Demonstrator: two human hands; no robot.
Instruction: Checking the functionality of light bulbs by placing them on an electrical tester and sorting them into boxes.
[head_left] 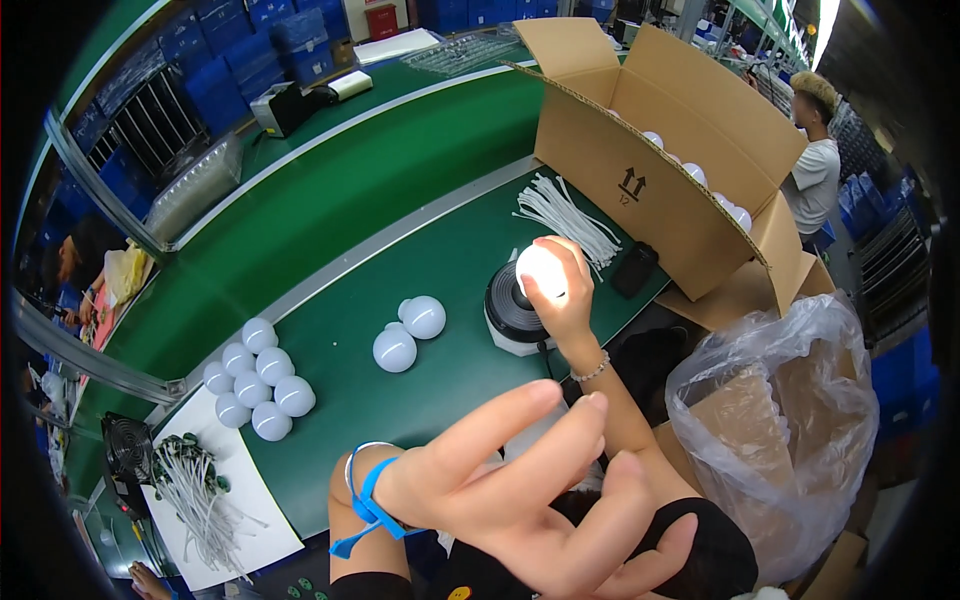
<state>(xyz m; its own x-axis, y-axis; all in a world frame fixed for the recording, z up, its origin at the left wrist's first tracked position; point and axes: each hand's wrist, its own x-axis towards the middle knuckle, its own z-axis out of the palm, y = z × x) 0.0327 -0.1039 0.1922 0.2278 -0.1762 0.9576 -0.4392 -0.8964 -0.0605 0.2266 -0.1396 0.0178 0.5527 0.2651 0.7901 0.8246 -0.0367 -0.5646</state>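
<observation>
Left: a bundle of white wires with green ends [195, 500] is lying on a white sheet [262, 488]; just beyond it, eight white bulbs [251, 387] are sitting clustered on the green worktop [335, 400].

Centre: two more white bulbs [395, 349] are resting side by side, apart from the cluster. Near: you are raising your left hand [520, 485] above the worktop, fingers loosely curled and spread, apparently holding nothing.

Right of centre: your right hand [568, 300] is closing its fingers round a glowing bulb [541, 268], which is leaning at the round black fixture [513, 312]; the hand is hiding the exact contact. You are apparently light-testing this bulb. The next move is probably calling for an easy, straight lift off the fixture, without squeezing the globe.

Far right: white strips [570, 218] are lying behind the fixture; beyond, an open carton [600, 150] is holding further white bulbs [694, 175]. Nearer, a clear plastic bag [845, 400] is standing open.
</observation>
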